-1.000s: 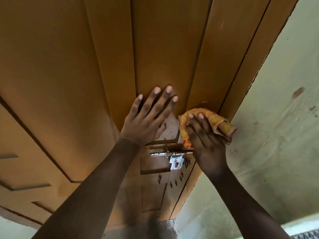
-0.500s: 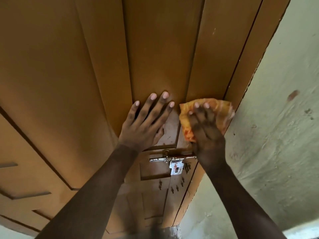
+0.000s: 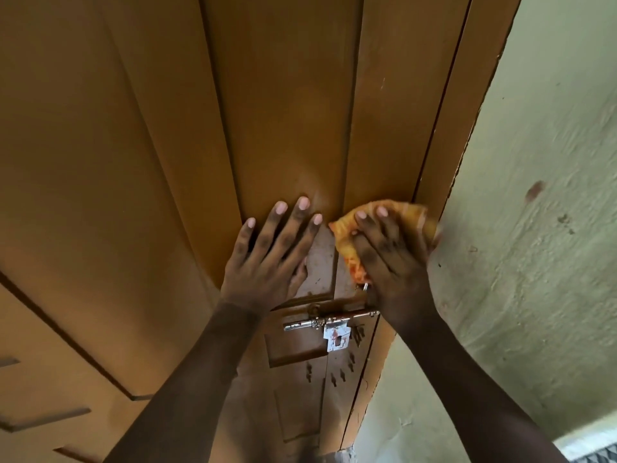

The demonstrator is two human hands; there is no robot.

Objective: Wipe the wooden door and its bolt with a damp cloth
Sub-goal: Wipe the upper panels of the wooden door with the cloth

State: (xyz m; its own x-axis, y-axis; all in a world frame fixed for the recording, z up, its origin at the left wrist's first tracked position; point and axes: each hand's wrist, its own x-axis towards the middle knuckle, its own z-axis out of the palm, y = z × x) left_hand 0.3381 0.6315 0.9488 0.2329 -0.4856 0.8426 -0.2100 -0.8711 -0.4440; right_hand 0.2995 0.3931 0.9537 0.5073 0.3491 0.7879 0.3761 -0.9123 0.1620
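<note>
two forearms reached up; the bolt (image 3: pixel 329 324) sat just below the hands. left hand (image 3: pixel 267 259) lay flat on the wooden door (image 3: pixel 283 111), fingers (image 3: pixel 278 225) spread; right hand (image 3: pixel 390 259) pressed the orange cloth (image 3: pixel 347 228) by the door's right edge, fingers straight and close together

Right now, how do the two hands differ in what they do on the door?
The left hand lies flat on the door with fingers spread and nothing under it; the right hand presses an orange cloth against it. The left hand is on a middle panel; the right hand is by the door's right edge. Both are above the bolt.
</note>
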